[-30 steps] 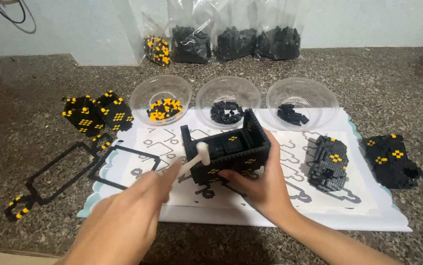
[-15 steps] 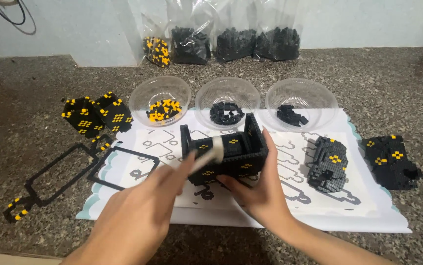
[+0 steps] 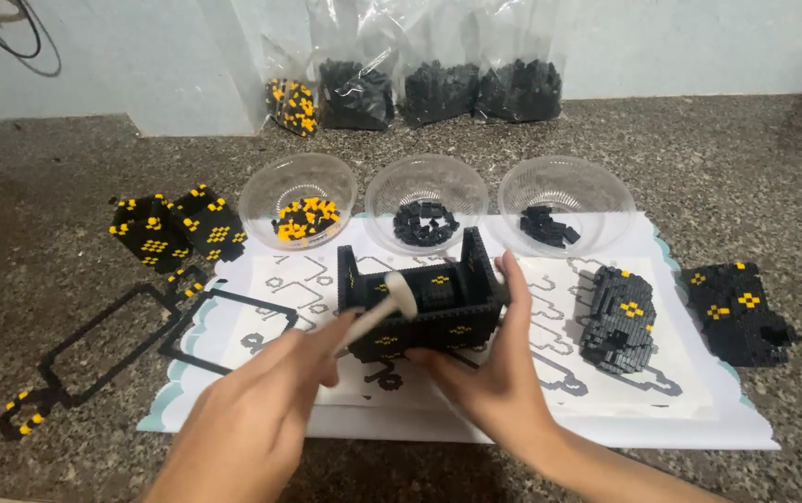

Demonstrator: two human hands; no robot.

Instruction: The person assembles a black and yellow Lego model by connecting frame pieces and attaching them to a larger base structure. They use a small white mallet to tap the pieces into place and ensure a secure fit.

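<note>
A black brick-built box with small yellow marks (image 3: pixel 438 321) stands on a white printed sheet (image 3: pixel 606 410) in the middle. My right hand (image 3: pixel 494 377) grips its front and right side, thumb up against the right wall. My left hand (image 3: pixel 256 419) holds a small white hammer (image 3: pixel 384 305) by the handle; its head rests over the box's open top near the left side.
Three clear bowls sit behind the sheet: yellow bricks (image 3: pixel 300 200), black bricks (image 3: pixel 427 197), black bricks (image 3: pixel 566 200). Bags of bricks (image 3: pixel 401 88) line the wall. Built black-and-yellow pieces lie at left (image 3: pixel 177 228) and right (image 3: pixel 734 307), a dark block (image 3: pixel 617 319) on the sheet, flat black frames (image 3: pixel 140 335) at left.
The hammer head has swung from the box's left wall over to its open top. My right hand has kept its hold on the box.
</note>
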